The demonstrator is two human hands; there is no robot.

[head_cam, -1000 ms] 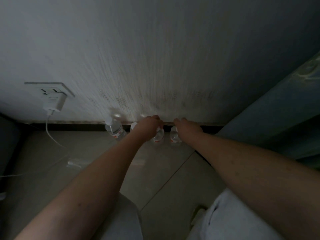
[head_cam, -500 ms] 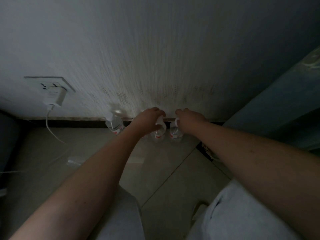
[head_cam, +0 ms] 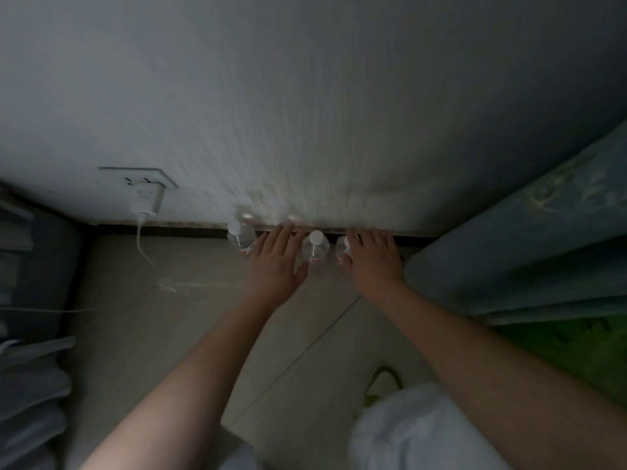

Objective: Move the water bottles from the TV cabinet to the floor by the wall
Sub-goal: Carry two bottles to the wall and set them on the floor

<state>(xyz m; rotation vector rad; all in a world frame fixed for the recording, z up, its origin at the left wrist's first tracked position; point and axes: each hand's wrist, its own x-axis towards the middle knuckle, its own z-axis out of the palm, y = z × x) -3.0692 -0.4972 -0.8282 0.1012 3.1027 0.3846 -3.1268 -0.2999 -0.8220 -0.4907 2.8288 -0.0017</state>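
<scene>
While both arms reach to the floor's (head_cam: 169, 334) wall edge, left hand (head_cam: 274, 262) and right hand (head_cam: 373, 262) hover flat, fingers straight, gripping nothing; three bottles stand upright there: left (head_cam: 241, 237), middle (head_cam: 315, 247) between hands, right (head_cam: 341, 254) partly under right fingers.

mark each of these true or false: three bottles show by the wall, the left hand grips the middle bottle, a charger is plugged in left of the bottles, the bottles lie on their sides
1. Three clear plastic water bottles with white caps show at the wall: left bottle, middle bottle, right bottle. True.
2. The left hand grips the middle bottle. False: its fingers are straight, beside the bottle.
3. A white charger is plugged in left of the bottles. True.
4. The bottles lie on their sides. False: they stand upright, caps up.
</scene>
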